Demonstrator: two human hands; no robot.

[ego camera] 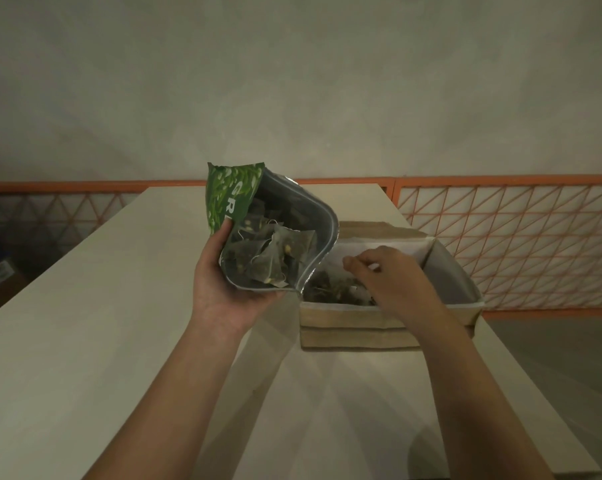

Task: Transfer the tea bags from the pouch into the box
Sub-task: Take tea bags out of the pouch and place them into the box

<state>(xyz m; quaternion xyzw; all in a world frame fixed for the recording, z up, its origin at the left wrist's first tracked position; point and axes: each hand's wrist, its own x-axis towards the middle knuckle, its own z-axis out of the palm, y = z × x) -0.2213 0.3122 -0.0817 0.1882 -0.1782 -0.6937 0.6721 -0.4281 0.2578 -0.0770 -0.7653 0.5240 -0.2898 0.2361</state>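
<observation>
Gripping one open green pouch (254,220) of several tea bags (275,251), left hand (223,289), right hand (389,275) loosely curled, holding nothing visible, over one box (355,327) on table (85,323)

box (355,322) mouth open — right hand (393,275) over it, pouch (278,233) crowding left rim

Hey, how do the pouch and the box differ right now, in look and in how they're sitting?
The pouch is glossy green outside with a silvery lining; the box is plain tan cardboard. The pouch is held off the table, tilted, gripped by the left hand; the box rests flat on the table. The right hand reaches into the box, not the pouch. Both are open and hold tea bags.
</observation>
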